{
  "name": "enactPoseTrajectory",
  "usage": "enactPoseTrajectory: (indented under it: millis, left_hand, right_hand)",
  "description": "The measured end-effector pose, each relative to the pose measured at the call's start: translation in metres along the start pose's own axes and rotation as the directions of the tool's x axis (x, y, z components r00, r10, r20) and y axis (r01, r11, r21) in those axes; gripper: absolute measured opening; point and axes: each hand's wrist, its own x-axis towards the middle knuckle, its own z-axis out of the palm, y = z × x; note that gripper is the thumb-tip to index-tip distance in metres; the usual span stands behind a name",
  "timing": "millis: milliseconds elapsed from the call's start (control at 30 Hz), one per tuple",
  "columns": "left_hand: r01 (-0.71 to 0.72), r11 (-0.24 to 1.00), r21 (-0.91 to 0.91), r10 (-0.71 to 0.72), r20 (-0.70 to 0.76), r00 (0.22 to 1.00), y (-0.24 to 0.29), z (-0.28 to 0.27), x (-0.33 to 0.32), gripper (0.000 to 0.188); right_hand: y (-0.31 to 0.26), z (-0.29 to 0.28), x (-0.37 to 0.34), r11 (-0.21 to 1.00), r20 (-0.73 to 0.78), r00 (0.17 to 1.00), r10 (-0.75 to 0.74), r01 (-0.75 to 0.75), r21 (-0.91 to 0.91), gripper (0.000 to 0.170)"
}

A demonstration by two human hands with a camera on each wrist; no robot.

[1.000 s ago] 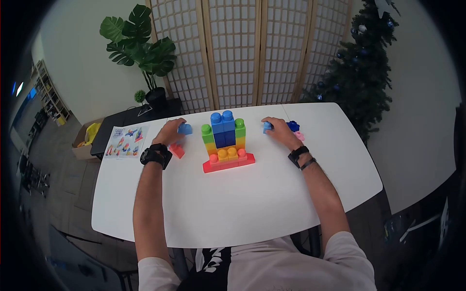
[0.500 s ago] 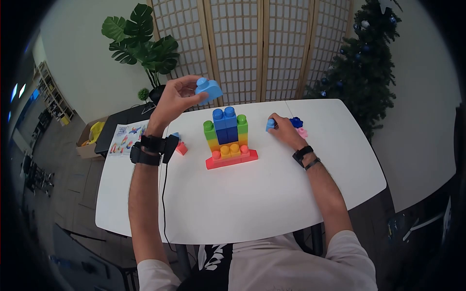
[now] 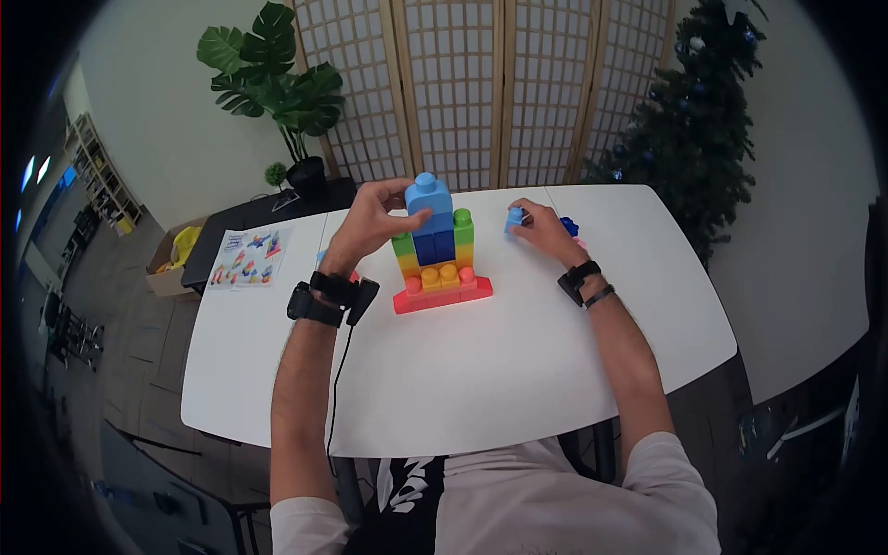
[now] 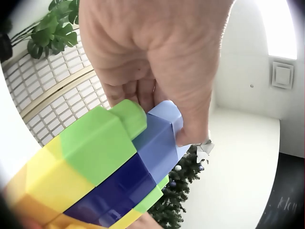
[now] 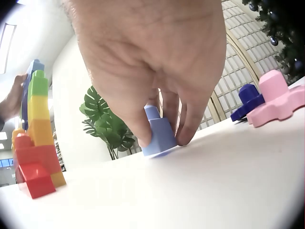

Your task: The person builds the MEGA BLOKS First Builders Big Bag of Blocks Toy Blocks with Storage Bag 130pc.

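My left hand (image 3: 375, 220) grips a light blue toy block (image 3: 428, 198) with one stud and a rounded edge, at the top of the block tower (image 3: 435, 246). The tower has dark blue blocks in its middle, green and yellow side columns, and a red base. In the left wrist view the thumb and fingers lie around the light blue block (image 4: 167, 111). To the right of the tower, my right hand (image 3: 549, 235) pinches a small light blue block (image 5: 163, 135) between thumb and fingers, low at the white table.
A dark blue piece (image 5: 249, 101) and a pink piece (image 5: 276, 101) lie right of my right hand. Behind my left wrist, a red block (image 3: 354, 276) is mostly hidden. A printed picture sheet (image 3: 248, 261) lies on the table's left side (image 3: 222, 370).
My left hand lifted the rounded light blue block from the table's left and carried it right and down onto the tower top. The right hand stays by its small block.
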Motion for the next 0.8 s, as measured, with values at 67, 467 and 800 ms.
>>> enactPoseTrajectory:
  millis: [67, 467, 800]
  left_hand:
    - [0.007, 1.0, -0.019, -0.007, 0.004, 1.0, -0.006, 0.0, -0.001, 0.043]
    - [0.029, 0.996, -0.087, -0.026, 0.028, 0.999, -0.02, 0.007, -0.006, 0.039]
    - [0.033, 0.999, -0.016, -0.033, -0.013, 0.999, -0.013, 0.012, -0.009, 0.034]
  right_hand:
    - [-0.023, -0.01, 0.016, 0.986, -0.049, 0.997, -0.056, 0.063, 0.157, 0.039]
    - [-0.203, -0.024, 0.054, 0.877, 0.074, 0.901, -0.427, 0.392, 0.277, 0.049]
    - [-0.19, -0.015, 0.05, 0.882, 0.135, 0.889, -0.437, 0.393, 0.261, 0.058]
